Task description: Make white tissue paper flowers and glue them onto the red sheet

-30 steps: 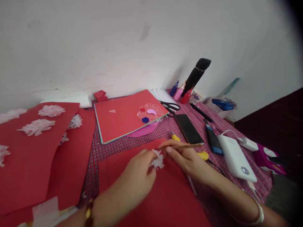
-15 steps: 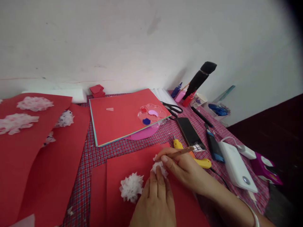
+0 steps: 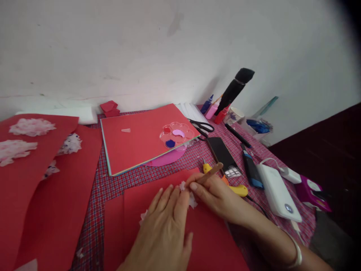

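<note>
My right hand (image 3: 216, 195) pinches a wooden craft stick (image 3: 212, 171), whose upper end points up to the right. Its lower end is hidden by my fingers, close to a white crumpled-paper flower (image 3: 193, 202) on a red paper sheet (image 3: 214, 241). Stretched out over that sheet, my left hand (image 3: 160, 233) is open, with its forefinger against the flower. The left hand covers most of a second white paper flower (image 3: 143, 216); only its edge shows.
A glue gun (image 3: 238, 190) lies beyond my right hand, near a phone (image 3: 224, 154). A paint palette (image 3: 177, 134) rests on a stack of coloured paper (image 3: 141, 145). Scissors (image 3: 204, 126), a white power bank (image 3: 279, 192) and paint bottles (image 3: 212, 110) stand around. Red sheets with paper flowers (image 3: 32, 127) occupy the left.
My left hand has moved left and forward, spreading flatter and covering the left flower. The craft stick now tilts more steeply. The whole view has shifted slightly.
</note>
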`<state>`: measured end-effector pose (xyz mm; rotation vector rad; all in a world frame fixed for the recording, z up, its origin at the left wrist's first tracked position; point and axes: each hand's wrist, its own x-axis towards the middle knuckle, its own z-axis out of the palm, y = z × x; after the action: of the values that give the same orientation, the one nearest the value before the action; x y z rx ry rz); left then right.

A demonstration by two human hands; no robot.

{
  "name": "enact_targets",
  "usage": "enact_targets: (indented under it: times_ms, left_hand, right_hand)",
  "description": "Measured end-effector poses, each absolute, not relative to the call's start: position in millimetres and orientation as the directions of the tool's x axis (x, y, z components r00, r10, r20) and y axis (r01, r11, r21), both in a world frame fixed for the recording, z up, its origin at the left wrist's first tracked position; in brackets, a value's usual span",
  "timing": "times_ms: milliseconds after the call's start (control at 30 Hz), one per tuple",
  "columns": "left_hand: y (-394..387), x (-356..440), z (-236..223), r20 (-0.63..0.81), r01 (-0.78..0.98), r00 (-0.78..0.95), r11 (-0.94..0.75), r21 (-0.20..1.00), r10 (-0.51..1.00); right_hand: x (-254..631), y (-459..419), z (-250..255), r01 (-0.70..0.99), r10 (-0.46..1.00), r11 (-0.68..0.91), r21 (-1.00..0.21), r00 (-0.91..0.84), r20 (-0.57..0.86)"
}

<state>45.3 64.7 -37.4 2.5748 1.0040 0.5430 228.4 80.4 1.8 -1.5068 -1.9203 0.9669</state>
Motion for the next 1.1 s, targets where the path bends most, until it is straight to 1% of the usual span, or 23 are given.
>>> enact_targets:
  times_ms: [67, 133, 233, 333, 400, 467, 533, 600, 633, 700, 767, 800, 833, 867, 933, 967, 1000, 1100]
  left_hand:
    - [67, 47, -34, 0.127, 0.558, 0.661, -0.598, 0.575, 0.740]
    - [70, 49, -34, 0.000, 0.552, 0.632, -0.450, 0.702, 0.775]
    - [80, 51, -33, -0.148, 0.516, 0.600, -0.240, 0.822, 0.786]
    - [92, 58, -27, -0.240, 0.446, 0.599, -0.069, 0.892, 0.764]
    - [98, 66, -20, -0.317, 0.448, 0.568, 0.038, 0.893, 0.760]
    - [101, 74, -15, -0.357, 0.467, 0.515, 0.093, 0.879, 0.779]
    - [103, 80, -15, -0.341, 0.470, 0.484, 0.089, 0.878, 0.806]
    - [106, 84, -19, -0.298, 0.478, 0.475, 0.041, 0.877, 0.828]
    - [108, 86, -23, -0.274, 0.495, 0.474, 0.005, 0.869, 0.837]
    - [111, 88, -30, -0.215, 0.545, 0.471, -0.091, 0.833, 0.856]
    - [113, 91, -34, -0.131, 0.598, 0.466, -0.202, 0.776, 0.875]
    - [113, 93, -36, -0.085, 0.623, 0.467, -0.259, 0.738, 0.880]
    - [112, 95, -36, -0.044, 0.645, 0.473, -0.312, 0.697, 0.880]
    - [111, 96, -36, -0.009, 0.662, 0.484, -0.359, 0.658, 0.875]
    - [107, 99, -36, 0.030, 0.679, 0.510, -0.424, 0.599, 0.859]
    - [104, 100, -37, 0.038, 0.683, 0.522, -0.445, 0.579, 0.852]
    - [101, 101, -37, 0.046, 0.684, 0.533, -0.462, 0.564, 0.845]
    - [92, 101, -38, 0.089, 0.675, 0.565, -0.521, 0.523, 0.820]
  right_hand:
    - [233, 82, 2, 0.542, 0.975, 0.091, -0.836, -0.221, -0.037]
    - [240, 82, 2, 0.475, 0.985, 0.030, -0.879, -0.162, -0.054]
    - [248, 80, 3, 0.390, 0.995, -0.009, -0.921, -0.087, -0.047]
    - [253, 76, 8, 0.353, 0.998, 0.032, -0.935, -0.061, 0.012]
    - [255, 72, 16, 0.378, 0.996, 0.080, -0.922, -0.063, 0.061]
    - [256, 65, 26, 0.432, 0.987, 0.154, -0.889, -0.111, 0.117]
    - [256, 54, 36, 0.486, 0.960, 0.266, -0.832, -0.215, 0.181]
    - [253, 38, 41, 0.549, 0.915, 0.377, -0.746, -0.345, 0.208]
    - [250, 29, 41, 0.591, 0.893, 0.418, -0.690, -0.408, 0.191]
    - [242, 10, 36, 0.683, 0.860, 0.459, -0.568, -0.502, 0.090]
    - [236, -5, 26, 0.737, 0.825, 0.505, -0.448, -0.566, -0.001]
    - [236, -10, 20, 0.744, 0.810, 0.531, -0.406, -0.586, -0.014]
    - [238, -12, 14, 0.755, 0.815, 0.531, -0.384, -0.579, -0.010]
    - [243, -13, 8, 0.790, 0.854, 0.490, -0.369, -0.521, 0.018]
    - [260, -9, -4, 0.886, 0.944, 0.329, -0.326, -0.306, 0.121]
    - [270, -5, -9, 0.923, 0.967, 0.239, -0.302, -0.199, 0.157]
    - [280, 0, -14, 0.943, 0.975, 0.188, -0.273, -0.145, 0.170]
    - [301, 15, -26, 0.973, 0.988, 0.143, -0.182, -0.128, 0.092]
